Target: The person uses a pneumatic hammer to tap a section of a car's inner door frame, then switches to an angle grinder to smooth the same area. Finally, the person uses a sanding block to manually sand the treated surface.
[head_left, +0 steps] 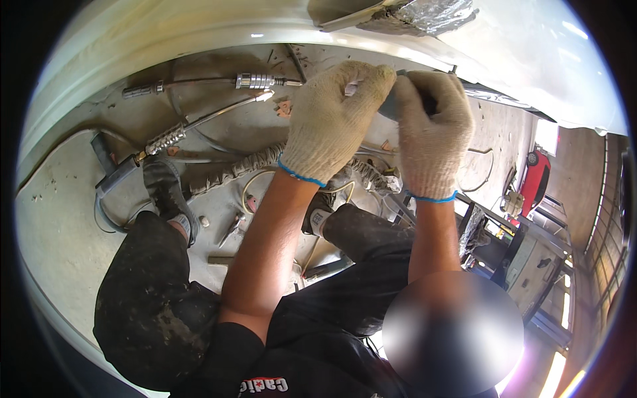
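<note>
Both hands are raised together near the upper middle of the view, each in a cream knitted work glove with a blue cuff. The left hand (pixel 335 119) is curled into a loose fist, its fingers folded over toward the right hand (pixel 431 132), and the two gloves touch at the fingertips. Between them sits a dark grey tool handle (pixel 393 106), of which only a short stretch shows. The right hand is clenched around it, and the left hand's fingertips press on its near end (whether they actually wrap it cannot be told). The handle lies just below the curved white body panel (pixel 199 26) that arches across the top of the picture.

Behind the hands, farther off, lies a grey concrete floor (pixel 60 225). On it rest two braided metal hoses with shiny fittings: one fitting (pixel 255 81) is at the far middle, another (pixel 166 138) lies to the left. A cloth-wrapped hose (pixel 239 166) runs across the floor toward the left wrist. A small pair of pliers (pixel 232 229) lies on the floor near the left forearm. The person's legs, in dark stained trousers (pixel 146 298), and a dark shoe (pixel 162 189) fill the lower left. Far to the right, a red car (pixel 536 182) stands by a workshop wall.
</note>
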Demonstrator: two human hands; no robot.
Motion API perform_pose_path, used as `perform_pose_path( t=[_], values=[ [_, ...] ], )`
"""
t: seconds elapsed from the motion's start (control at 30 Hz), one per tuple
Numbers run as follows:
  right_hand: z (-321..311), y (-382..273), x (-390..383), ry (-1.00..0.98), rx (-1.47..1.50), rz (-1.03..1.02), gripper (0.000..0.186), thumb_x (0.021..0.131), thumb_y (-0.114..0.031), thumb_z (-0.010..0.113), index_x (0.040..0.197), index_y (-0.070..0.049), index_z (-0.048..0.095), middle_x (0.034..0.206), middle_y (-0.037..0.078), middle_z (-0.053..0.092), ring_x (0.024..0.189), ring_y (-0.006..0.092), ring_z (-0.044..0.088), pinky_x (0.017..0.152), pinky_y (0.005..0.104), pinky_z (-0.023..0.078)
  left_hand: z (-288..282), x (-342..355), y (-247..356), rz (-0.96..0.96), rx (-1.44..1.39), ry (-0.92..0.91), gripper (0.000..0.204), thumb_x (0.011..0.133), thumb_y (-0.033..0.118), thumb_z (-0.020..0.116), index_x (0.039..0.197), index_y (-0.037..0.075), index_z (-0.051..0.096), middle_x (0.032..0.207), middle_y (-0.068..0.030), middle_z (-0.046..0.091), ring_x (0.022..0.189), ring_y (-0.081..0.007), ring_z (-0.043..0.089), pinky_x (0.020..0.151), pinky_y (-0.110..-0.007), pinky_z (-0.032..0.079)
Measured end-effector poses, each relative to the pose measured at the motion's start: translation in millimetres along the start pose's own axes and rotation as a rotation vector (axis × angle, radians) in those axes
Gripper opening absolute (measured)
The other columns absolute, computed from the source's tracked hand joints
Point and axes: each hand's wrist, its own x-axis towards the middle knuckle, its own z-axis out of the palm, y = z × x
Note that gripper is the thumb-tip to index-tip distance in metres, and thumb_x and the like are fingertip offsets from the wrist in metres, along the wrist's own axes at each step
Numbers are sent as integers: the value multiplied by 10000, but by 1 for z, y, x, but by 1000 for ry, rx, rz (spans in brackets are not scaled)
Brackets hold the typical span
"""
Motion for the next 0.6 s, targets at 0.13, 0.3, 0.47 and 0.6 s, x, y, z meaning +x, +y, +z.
perform_pose_path(
  t=[0.13, 0.3, 0.47, 0.6],
  values=[
    [11, -8, -9, -174, 114, 9, 164, 838, -71, 678, 982, 8, 679, 917, 145, 652, 786, 226, 628, 730, 328, 517, 1, 0, 12, -142, -198, -9, 311, 949, 314, 627, 993, 25, 731, 816, -59, 696, 753, -139, 653, 668, -309, 511],
    [3, 3, 5, -31, 88, -102, 296, 858, -187, 688, 1101, -18, 679, 954, 129, 667, 873, 238, 642, 803, 335, 528, -17, 14, 6, -190, -72, -5, 267, 974, 271, 602, 1041, 48, 732, 789, 0, 653, 643, -52, 566, 551, -225, 464],
    [-10, 1, 16, -281, 398, 292, 376, 855, -256, 714, 1095, 30, 661, 884, 77, 667, 799, 151, 623, 718, 285, 516, -15, 24, 30, -114, 30, -22, 252, 961, 260, 614, 1042, 54, 734, 774, 4, 646, 632, -42, 558, 549, -216, 469],
    [-1, 7, 20, -98, 654, 412, 240, 862, -158, 718, 1017, 18, 669, 834, 30, 654, 745, 72, 574, 657, 220, 474, -9, 27, 24, -186, -134, 59, 273, 923, 267, 636, 981, 21, 739, 712, -35, 658, 670, -93, 583, 632, -258, 473]
  ],
)
